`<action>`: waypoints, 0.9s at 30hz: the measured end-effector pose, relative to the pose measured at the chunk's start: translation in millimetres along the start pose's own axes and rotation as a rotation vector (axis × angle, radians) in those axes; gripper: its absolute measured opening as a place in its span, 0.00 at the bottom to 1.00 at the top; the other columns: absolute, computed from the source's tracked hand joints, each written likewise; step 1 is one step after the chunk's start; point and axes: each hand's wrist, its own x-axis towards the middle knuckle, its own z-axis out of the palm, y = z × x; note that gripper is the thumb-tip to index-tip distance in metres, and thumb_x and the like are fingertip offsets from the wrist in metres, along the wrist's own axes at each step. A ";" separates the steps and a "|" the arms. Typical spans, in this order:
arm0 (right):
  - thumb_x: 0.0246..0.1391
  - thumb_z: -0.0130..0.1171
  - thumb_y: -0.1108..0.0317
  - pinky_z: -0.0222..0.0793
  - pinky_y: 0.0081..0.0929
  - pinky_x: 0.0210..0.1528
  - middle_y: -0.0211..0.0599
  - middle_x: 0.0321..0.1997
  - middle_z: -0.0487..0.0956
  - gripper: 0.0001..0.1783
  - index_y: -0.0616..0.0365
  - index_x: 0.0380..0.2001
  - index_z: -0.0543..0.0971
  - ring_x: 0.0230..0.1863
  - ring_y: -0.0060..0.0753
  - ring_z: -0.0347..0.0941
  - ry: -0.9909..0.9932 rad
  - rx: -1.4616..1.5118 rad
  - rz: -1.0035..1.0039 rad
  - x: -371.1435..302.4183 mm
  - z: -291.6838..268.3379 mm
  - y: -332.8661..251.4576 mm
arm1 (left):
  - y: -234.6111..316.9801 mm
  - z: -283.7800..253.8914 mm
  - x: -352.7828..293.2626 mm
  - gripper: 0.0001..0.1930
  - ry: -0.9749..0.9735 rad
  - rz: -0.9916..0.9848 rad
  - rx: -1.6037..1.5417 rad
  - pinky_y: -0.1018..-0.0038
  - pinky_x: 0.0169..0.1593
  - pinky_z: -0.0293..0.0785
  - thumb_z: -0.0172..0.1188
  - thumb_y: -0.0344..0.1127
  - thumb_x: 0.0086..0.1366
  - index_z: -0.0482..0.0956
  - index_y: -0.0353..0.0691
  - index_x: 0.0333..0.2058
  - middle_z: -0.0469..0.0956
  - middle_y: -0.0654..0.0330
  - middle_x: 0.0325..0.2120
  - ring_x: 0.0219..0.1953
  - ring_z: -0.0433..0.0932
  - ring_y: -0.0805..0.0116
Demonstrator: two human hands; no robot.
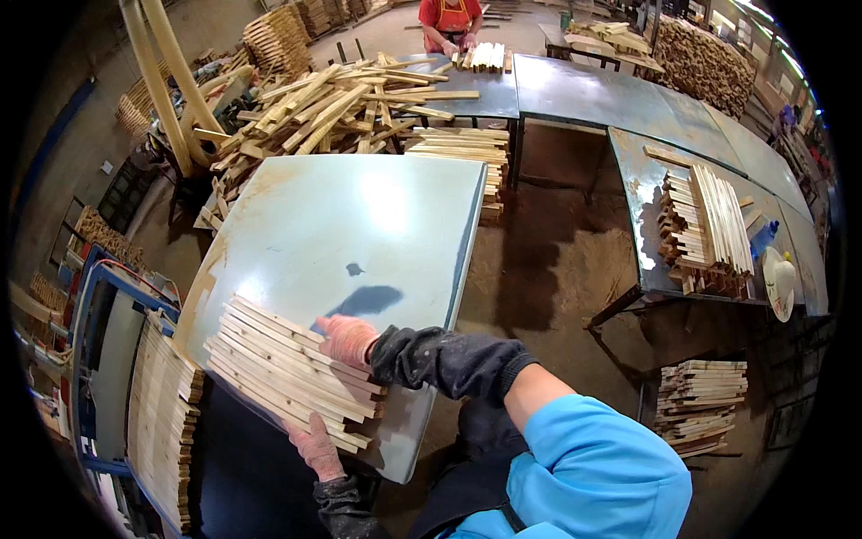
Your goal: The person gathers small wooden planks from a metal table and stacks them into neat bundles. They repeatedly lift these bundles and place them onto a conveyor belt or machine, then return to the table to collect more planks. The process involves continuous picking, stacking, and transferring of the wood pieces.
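A row of pale wooden strips (287, 368) lies side by side on the near left part of a grey metal-topped table (359, 216). Its right ends are uneven. My right hand (348, 340), in a pinkish work glove, rests at the far side of the row with fingers stretched out against the wood. At the near side, my left hand (316, 449), gloved alike, touches the outermost strip with thumb and fingers apart. Some of its fingers are hidden beside the wood. Dark sleeve covers reach up both forearms.
A blue-framed machine (90, 359) stands left, beside a stack of strips (162, 404). Loose sticks (332, 103) are heaped beyond the table. Another person (449, 22) handles strips at the far table. Stacked strips (709, 220) lie on the right-hand table, with another pile (700, 404) below it.
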 end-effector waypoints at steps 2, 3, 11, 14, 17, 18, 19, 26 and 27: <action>0.65 0.60 0.56 0.80 0.50 0.59 0.57 0.56 0.85 0.25 0.59 0.59 0.79 0.59 0.60 0.82 -0.088 -0.087 0.006 5.0 -2.0 4.5 | 6.8 3.1 -0.3 0.42 -0.024 -0.035 0.034 0.54 0.71 0.67 0.68 0.42 0.72 0.59 0.35 0.78 0.70 0.35 0.65 0.66 0.70 0.40; 0.67 0.58 0.56 0.79 0.51 0.61 0.56 0.57 0.84 0.24 0.60 0.59 0.79 0.60 0.60 0.81 -0.104 -0.106 0.013 8.8 -1.5 6.0 | 10.7 5.3 1.3 0.42 -0.021 -0.032 0.022 0.54 0.71 0.66 0.67 0.42 0.72 0.58 0.35 0.78 0.69 0.35 0.66 0.66 0.70 0.41; 0.67 0.55 0.52 0.76 0.52 0.63 0.56 0.56 0.84 0.26 0.63 0.57 0.78 0.62 0.60 0.79 -0.040 -0.200 0.047 32.5 -24.7 30.2 | 41.3 46.4 18.2 0.47 -0.100 0.186 -0.045 0.50 0.73 0.60 0.68 0.53 0.71 0.57 0.32 0.77 0.67 0.32 0.67 0.66 0.67 0.36; 0.65 0.56 0.50 0.75 0.53 0.64 0.56 0.56 0.84 0.28 0.63 0.57 0.78 0.62 0.59 0.78 0.009 -0.175 0.064 28.9 -36.0 29.8 | 48.1 57.7 20.6 0.47 -0.073 0.179 0.049 0.47 0.72 0.60 0.66 0.56 0.72 0.58 0.32 0.76 0.68 0.34 0.69 0.64 0.66 0.35; 0.64 0.60 0.50 0.75 0.51 0.65 0.55 0.57 0.83 0.30 0.63 0.59 0.76 0.62 0.58 0.78 0.024 -0.166 0.064 19.3 -39.1 24.0 | 49.7 59.6 23.6 0.48 -0.062 0.109 0.170 0.46 0.72 0.59 0.62 0.61 0.73 0.57 0.31 0.76 0.68 0.36 0.70 0.64 0.65 0.33; 0.64 0.60 0.50 0.74 0.51 0.65 0.55 0.58 0.83 0.31 0.63 0.60 0.75 0.63 0.58 0.78 0.043 -0.158 0.044 14.9 -38.7 23.1 | 49.2 60.1 24.9 0.48 -0.070 0.107 0.182 0.46 0.72 0.58 0.61 0.62 0.73 0.57 0.30 0.76 0.68 0.35 0.70 0.64 0.65 0.32; 0.64 0.61 0.50 0.74 0.51 0.65 0.54 0.58 0.83 0.31 0.63 0.61 0.75 0.63 0.58 0.78 0.059 -0.161 0.042 8.5 -37.2 23.6 | 47.5 59.6 25.6 0.49 -0.067 0.102 0.184 0.46 0.73 0.58 0.60 0.62 0.73 0.56 0.30 0.76 0.68 0.35 0.70 0.65 0.65 0.31; 0.64 0.64 0.53 0.75 0.50 0.65 0.56 0.64 0.80 0.33 0.60 0.67 0.74 0.64 0.61 0.77 0.482 -0.195 -0.010 -83.9 -23.2 60.2 | 24.8 60.1 29.4 0.47 -0.076 0.147 0.159 0.46 0.74 0.57 0.57 0.57 0.77 0.53 0.24 0.77 0.65 0.31 0.71 0.69 0.64 0.31; 0.65 0.63 0.54 0.75 0.49 0.66 0.57 0.65 0.80 0.35 0.61 0.69 0.73 0.65 0.60 0.77 0.563 -0.165 0.012 -108.5 -22.4 70.9 | 23.2 60.4 30.7 0.47 -0.094 0.141 0.122 0.47 0.75 0.56 0.57 0.56 0.77 0.52 0.24 0.77 0.64 0.30 0.71 0.70 0.64 0.32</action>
